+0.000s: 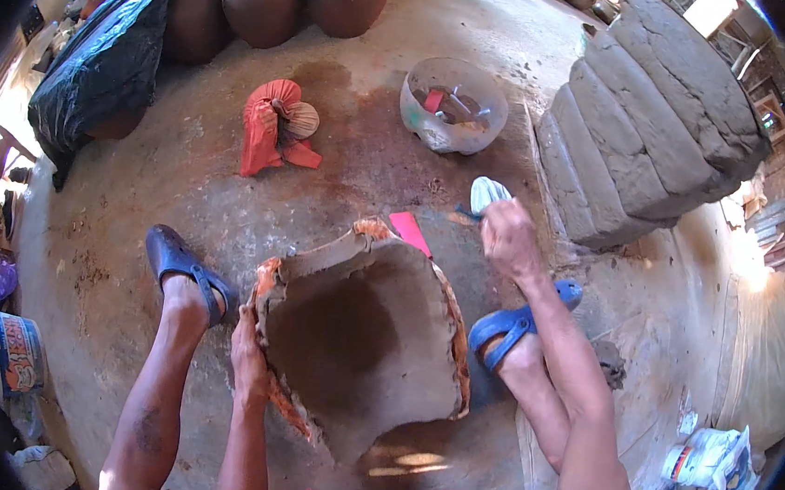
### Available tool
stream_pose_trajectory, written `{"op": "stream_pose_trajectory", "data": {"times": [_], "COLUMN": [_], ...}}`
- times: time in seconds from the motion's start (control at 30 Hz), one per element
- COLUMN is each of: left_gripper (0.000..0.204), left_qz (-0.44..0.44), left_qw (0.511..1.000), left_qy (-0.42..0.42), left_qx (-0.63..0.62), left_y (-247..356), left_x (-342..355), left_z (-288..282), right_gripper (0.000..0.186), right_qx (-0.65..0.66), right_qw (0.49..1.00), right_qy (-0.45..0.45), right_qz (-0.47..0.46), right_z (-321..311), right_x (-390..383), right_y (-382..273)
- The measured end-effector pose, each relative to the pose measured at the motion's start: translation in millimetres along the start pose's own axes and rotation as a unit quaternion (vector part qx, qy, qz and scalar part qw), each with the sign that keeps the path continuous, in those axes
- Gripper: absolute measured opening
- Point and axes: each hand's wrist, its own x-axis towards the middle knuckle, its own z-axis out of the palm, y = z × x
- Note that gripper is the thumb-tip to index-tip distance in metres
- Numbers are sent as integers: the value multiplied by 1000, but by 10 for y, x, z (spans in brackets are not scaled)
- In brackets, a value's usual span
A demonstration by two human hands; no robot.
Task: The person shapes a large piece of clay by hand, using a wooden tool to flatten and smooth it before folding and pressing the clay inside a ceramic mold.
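Note:
Between my legs stands an unfinished clay pot, its wide mouth facing up and its rim ragged, with orange cloth showing along the outside edge. My left hand presses against the pot's left wall, gripping its side; some fingers are hidden. Beyond the pot to the right, my right hand is closed at the near end of a rounded pad covered in white striped cloth. What part of the pad its fingers hold is mostly hidden. A flat red piece lies just behind the pot's rim.
A translucent bowl with small tools stands ahead. Left of it lies a red cloth bundle with a tan rounded pad. A big grey clay block rises at right. Finished round pots and dark plastic sheeting are far left.

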Motion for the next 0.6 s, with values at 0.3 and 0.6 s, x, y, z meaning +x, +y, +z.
{"op": "stream_pose_trajectory", "data": {"times": [0.3,0.6], "left_gripper": [59,49], "left_qz": [89,19], "left_qw": [971,999], "left_qy": [141,3], "left_qx": [170,-35], "left_y": [-361,-102], "left_x": [43,-142], "left_z": [-30,31], "right_gripper": [26,30], "right_qx": [-127,-203], "right_qw": [952,896], "right_qy": [-127,-303], "right_qz": [247,254], "right_z": [692,1241], "right_x": [2360,2648], "right_y": [994,1343]}}
